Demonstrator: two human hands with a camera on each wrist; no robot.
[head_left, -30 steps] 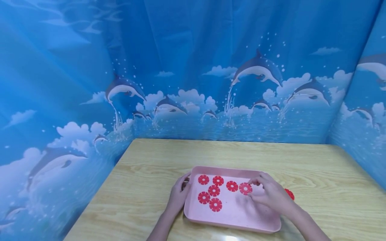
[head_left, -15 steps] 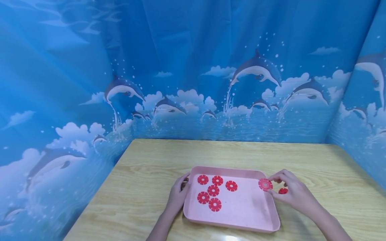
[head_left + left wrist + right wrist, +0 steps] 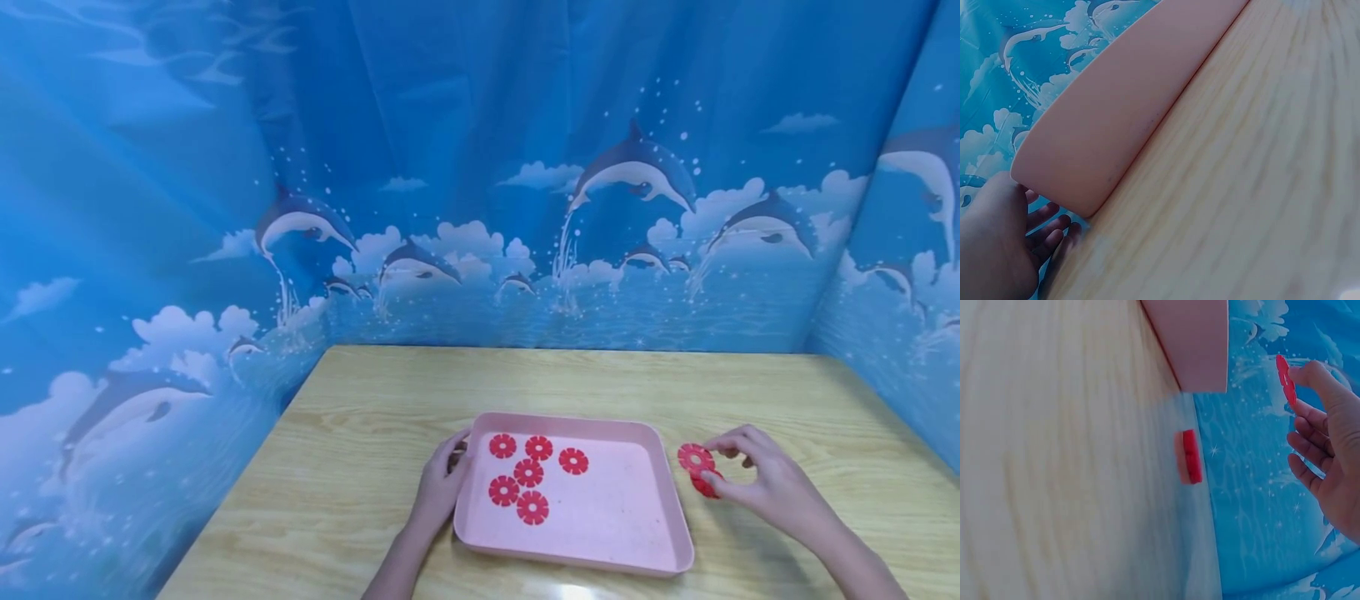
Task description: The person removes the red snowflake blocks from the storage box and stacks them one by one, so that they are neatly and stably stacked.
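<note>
In the head view my right hand (image 3: 772,483) pinches a red notched interlocking disc (image 3: 695,458) between thumb and fingertips. The disc (image 3: 1285,380) is seen nearly edge-on in the right wrist view, with the other fingers loosely bent. Below it, a short stack of red discs (image 3: 707,485) stands on the table, partly hidden by the held disc and thumb. My left hand (image 3: 439,483) holds the left side of a pink tray (image 3: 671,500); its thumb is hidden in the left wrist view. Several red discs (image 3: 528,473) lie flat in the tray's left half.
A wood-grain table (image 3: 405,383) carries the tray. Behind and beside it hangs a blue curtain (image 3: 465,167) printed with dolphins. The tray's raised right wall separates its inside from the stack (image 3: 1191,456).
My right hand has picked one disc up from the tray and carried it right, over the tray's wall, to above the stack. My left hand has stayed at the tray.
</note>
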